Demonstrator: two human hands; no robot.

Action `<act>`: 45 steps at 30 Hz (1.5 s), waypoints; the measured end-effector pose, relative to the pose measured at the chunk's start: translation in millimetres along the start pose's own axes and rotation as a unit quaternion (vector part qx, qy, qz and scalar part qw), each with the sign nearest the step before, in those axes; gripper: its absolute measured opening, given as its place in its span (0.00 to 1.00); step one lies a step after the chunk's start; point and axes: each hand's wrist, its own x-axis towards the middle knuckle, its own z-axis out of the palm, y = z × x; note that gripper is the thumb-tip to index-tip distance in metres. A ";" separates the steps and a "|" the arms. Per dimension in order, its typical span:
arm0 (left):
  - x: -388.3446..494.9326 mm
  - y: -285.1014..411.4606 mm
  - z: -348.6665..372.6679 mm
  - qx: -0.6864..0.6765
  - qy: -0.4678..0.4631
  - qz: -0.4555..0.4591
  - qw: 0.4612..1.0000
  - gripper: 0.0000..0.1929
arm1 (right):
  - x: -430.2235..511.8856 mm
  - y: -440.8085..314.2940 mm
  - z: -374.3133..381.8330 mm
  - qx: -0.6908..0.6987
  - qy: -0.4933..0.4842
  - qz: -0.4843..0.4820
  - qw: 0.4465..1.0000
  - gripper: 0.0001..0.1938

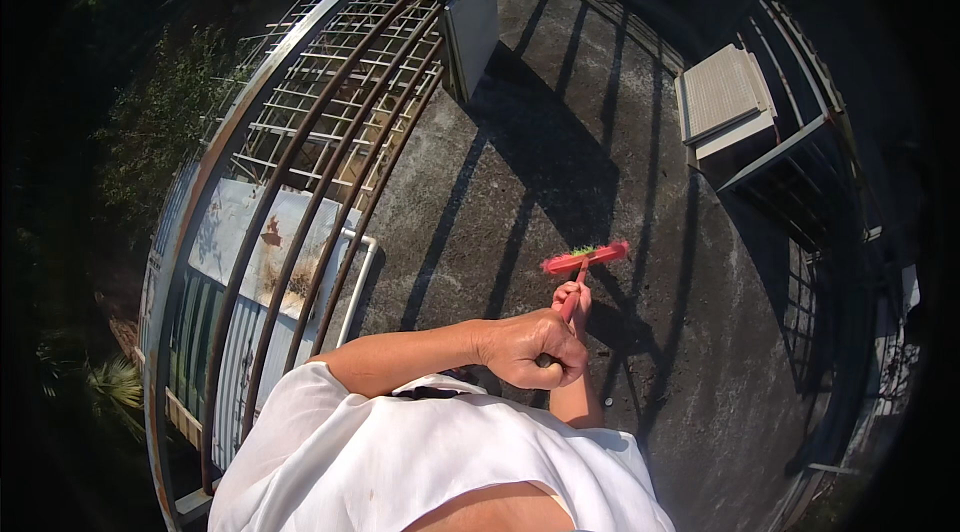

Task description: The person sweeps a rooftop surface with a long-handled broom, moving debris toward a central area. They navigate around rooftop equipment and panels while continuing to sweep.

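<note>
A red push broom (586, 260) with pink and green bristles is held out in front of my body, its head close to the dark concrete floor (480, 209). My left hand (534, 350) reaches across my chest and closes around the upper end of the handle, the end showing within the fist. Lower down, nearer the broom head, my right hand (573, 302) grips the same handle. The left fist hides part of the handle and of the right wrist. Whether the bristles touch the floor I cannot tell.
Rusty metal railings (330, 157) curve along the left, beside a white pipe (358, 284). A pale panel (472, 26) stands upright at the railing. Stacked pale boards (720, 97) lean by a metal frame at right. A small round object (609, 401) lies on the floor.
</note>
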 end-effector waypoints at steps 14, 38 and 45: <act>-22.5 -56.9 12.4 -0.220 0.170 -0.354 0.893 0.07 | -70.6 77.2 -159.8 0.124 0.310 0.002 0.942 0.10; -38.8 -66.9 -99.5 -0.203 0.107 -0.261 0.938 0.06 | -10.6 139.8 -94.0 0.143 0.316 -0.009 0.938 0.09; 1.5 -58.9 -141.3 -0.031 -0.087 -0.067 0.993 0.07 | 127.0 109.0 46.9 0.064 0.093 0.000 0.994 0.10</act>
